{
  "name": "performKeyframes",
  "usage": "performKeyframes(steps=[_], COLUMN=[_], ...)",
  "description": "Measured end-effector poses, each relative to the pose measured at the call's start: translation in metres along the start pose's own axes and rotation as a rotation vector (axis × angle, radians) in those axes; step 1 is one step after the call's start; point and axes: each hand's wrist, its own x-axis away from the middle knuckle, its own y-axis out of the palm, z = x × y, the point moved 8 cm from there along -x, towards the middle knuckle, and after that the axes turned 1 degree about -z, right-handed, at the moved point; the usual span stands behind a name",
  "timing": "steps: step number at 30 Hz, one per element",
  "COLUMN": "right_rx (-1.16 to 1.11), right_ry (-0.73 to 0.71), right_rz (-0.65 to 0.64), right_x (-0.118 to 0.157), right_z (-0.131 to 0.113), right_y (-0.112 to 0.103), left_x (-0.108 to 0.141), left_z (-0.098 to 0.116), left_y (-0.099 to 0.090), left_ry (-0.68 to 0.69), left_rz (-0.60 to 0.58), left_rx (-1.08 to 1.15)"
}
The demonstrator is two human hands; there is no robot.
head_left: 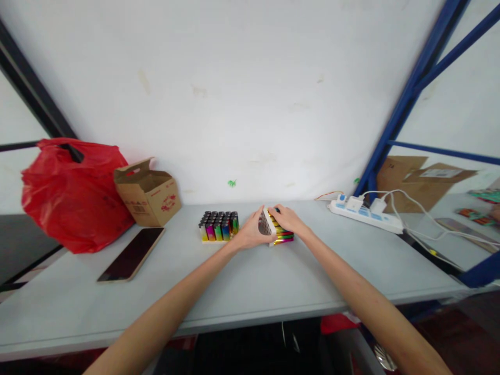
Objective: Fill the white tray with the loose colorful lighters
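Note:
Near the middle of the table, a white slotted tray (269, 221) is tipped onto its side with shiny multicoloured tubes, which look like lighters (284, 237), lying against it. My left hand (251, 229) grips the tray's left face, thumb and fingers spread across it. On the far side, my right hand (288, 219) is wrapped over the top of the colourful lighters, its fingertips partly hidden. Just left of my left hand, a second block of black-topped, colourful lighters (219, 226) stands upright in rows on a pale base.
A dark-screened phone (132, 255) lies at left, before an open cardboard box (150, 195) and a red plastic bag (76, 195). At right, a white power strip (365, 214) with plugs and cables lies by the blue frame (406, 99). The white wall (250, 104) rises behind.

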Motion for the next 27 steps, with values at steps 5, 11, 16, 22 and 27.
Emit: performKeyframes(steps=[5, 11, 16, 22, 27], right_rx=[0.000, -0.053, -0.189, -0.308, -0.265], right_ry=[-0.009, 0.006, -0.015, 0.000, 0.047], right_rz=[-0.014, -0.003, 0.131, 0.238, 0.234], right_x=[-0.002, -0.003, -0.002, 0.000, -0.001], right_z=[0.004, 0.022, 0.047, 0.068, 0.079], right_y=[-0.001, -0.006, -0.013, -0.015, -0.016], left_x=[0.005, 0.008, 0.007, 0.005, 0.004], left_z=[-0.011, -0.011, -0.012, -0.019, -0.023], left_y=[0.007, 0.008, 0.008, 0.008, 0.009], left_ry=[0.011, 0.025, 0.056, 0.071, 0.080], left_rz=[-0.011, 0.028, 0.039, 0.037, 0.041], left_rx=[0.031, 0.028, 0.046, 0.070, 0.091])
